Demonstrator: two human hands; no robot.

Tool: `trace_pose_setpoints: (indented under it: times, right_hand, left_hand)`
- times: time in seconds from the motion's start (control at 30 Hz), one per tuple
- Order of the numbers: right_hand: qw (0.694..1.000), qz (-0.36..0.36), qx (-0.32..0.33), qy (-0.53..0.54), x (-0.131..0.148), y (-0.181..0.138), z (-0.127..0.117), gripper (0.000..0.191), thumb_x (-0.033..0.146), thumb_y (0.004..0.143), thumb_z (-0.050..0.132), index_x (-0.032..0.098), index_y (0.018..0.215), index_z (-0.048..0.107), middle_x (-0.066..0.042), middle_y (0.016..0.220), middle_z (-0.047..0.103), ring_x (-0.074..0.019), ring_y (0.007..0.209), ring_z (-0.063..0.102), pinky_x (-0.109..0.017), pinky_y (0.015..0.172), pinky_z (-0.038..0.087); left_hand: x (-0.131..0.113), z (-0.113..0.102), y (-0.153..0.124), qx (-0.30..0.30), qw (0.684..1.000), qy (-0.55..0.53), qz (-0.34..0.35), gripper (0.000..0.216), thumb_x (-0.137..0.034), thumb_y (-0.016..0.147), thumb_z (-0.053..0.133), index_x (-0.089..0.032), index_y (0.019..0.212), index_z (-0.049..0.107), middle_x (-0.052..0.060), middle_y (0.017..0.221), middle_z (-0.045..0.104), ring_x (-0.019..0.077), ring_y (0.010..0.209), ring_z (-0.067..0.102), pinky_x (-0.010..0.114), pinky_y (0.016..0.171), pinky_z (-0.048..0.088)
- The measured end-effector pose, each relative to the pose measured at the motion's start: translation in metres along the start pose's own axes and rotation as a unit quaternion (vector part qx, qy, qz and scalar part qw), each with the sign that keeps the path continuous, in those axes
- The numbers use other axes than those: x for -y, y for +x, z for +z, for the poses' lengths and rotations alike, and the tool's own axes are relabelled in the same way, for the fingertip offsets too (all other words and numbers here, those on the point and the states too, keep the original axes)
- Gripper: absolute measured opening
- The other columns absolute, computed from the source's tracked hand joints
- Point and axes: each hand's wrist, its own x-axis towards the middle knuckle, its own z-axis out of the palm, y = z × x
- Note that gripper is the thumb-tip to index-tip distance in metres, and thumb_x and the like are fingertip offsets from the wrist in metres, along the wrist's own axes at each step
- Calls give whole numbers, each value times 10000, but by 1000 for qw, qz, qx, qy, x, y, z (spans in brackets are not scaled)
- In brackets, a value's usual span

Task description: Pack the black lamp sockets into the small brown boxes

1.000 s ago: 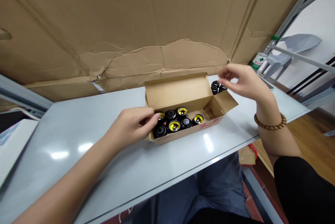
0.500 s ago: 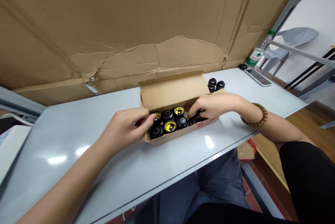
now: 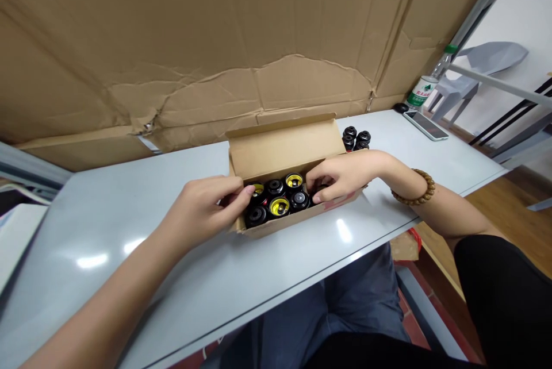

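Standing behind the worktop: a large creased cardboard sheet (image 3: 276, 30), torn in a ragged line across its middle, fills the far side.

Worktop: a pale grey worktop (image 3: 107, 237) runs across the view. Toward its far right end lie a smartphone (image 3: 425, 126) and a small black object (image 3: 401, 107), with a plastic bottle (image 3: 425, 84) just behind them. A grey plastic chair (image 3: 457, 84) stands beyond.

Box: an open kraft cardboard box (image 3: 280, 148) sits mid-worktop, its lid raised toward the far side.

Contents: round black parts (image 3: 279, 206), several with yellow centres, stand packed side by side in the box. A small cluster of black parts (image 3: 356, 139) stands outside it, just beyond the right end.

Step in hand: both hands are at the box, apparently working among the parts inside it.

Left hand (image 3: 200, 208): curled, at the box's left end, fingertips by the nearest parts; any grip is hidden.

Right hand (image 3: 340, 176): half open, fingers angled down over the box's right end, a wooden bead bracelet (image 3: 413, 188) on the wrist. Whether it grips a part cannot be told.

Next move: lifting a part would call for closing the fingers around it.
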Motion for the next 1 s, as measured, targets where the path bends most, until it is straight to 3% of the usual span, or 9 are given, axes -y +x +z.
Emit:
trace_pose_setpoints:
  times: [0.07, 0.13, 0.23, 0.37, 0.53, 0.63, 0.7, 0.87, 1.0]
  right_hand:
    - [1000, -2, -5, 24, 0, -1, 1, 332, 253, 911, 699, 178, 1234, 693, -47, 1041, 812, -168, 791, 714, -273, 662, 555]
    - [999, -30, -23, 25, 0, -7, -2, 439, 168, 842, 701, 183, 1281, 695, -73, 1190, 823, -198, 974, 767, -279, 793, 611]
    - [994, -80, -69, -13, -3, -25, -11, 463, 178, 869, 695, 193, 1330, 729, -97, 1331, 817, -242, 1184, 770, -333, 1006, 618]
    - [969, -170, -167, 60, -16, -57, -33, 452, 251, 915, 731, 220, 1365, 736, -88, 1370, 802, -254, 1233, 771, -364, 1036, 631]
    - [831, -201, -447, 262, -51, -68, -61, 500, 402, 870, 777, 282, 1349, 700, -71, 1353, 778, -266, 1187, 772, -416, 1031, 666]
    - [773, -159, -524, 321, -83, -61, -77, 464, 487, 832, 766, 291, 1244, 684, -95, 1406, 758, -308, 1344, 720, -420, 1098, 671]
    - [754, -127, -542, 350, -103, -58, -84, 456, 550, 815, 750, 289, 1179, 666, -118, 1420, 748, -323, 1459, 656, -406, 1122, 675]
    - [772, -39, -555, 306, -128, -62, -88, 479, 543, 786, 746, 303, 1183, 628, -125, 1440, 742, -328, 1482, 630, -498, 1170, 646]
    - [804, 3, -539, 250, -143, -68, -83, 582, 369, 668, 867, 277, 1179, 605, -89, 1132, 771, -339, 1198, 760, -565, 1047, 657]
  left_hand:
    - [0, 0, 0, 0, 1000, 0, 1, 445, -249, 1083, 555, -212, 641, 514, -69, 557, 461, 92, 495, 393, 234, 496, 340]
    - [1, 0, 0, 3, 1000, -1, -2, 442, -251, 1084, 554, -212, 645, 517, -68, 560, 468, 93, 499, 400, 235, 504, 348]
    - [1, 0, -1, 7, 1000, -3, -8, 437, -258, 1084, 547, -214, 649, 527, -65, 561, 473, 98, 505, 411, 240, 512, 353]
    - [0, 1, -1, 9, 1000, -8, -16, 428, -265, 1081, 543, -215, 656, 535, -62, 564, 481, 103, 514, 413, 242, 510, 348]
    - [0, 2, -1, 10, 1000, -5, -16, 437, -272, 1080, 542, -215, 647, 523, -61, 565, 468, 102, 513, 408, 242, 513, 351]
    - [1, 2, 0, 12, 1000, -2, -20, 441, -282, 1079, 541, -216, 644, 521, -59, 566, 474, 105, 513, 406, 249, 516, 353]
    - [1, 2, 0, 13, 1000, -4, -24, 447, -286, 1076, 537, -218, 635, 509, -58, 560, 470, 108, 509, 402, 254, 519, 353]
    - [0, 1, 1, 23, 999, -11, -36, 453, -311, 1070, 521, -226, 627, 470, -52, 547, 459, 118, 502, 402, 265, 526, 347]
    - [1, 0, 1, 33, 999, -15, -40, 451, -322, 1072, 510, -227, 634, 465, -46, 555, 480, 120, 511, 419, 259, 538, 351]
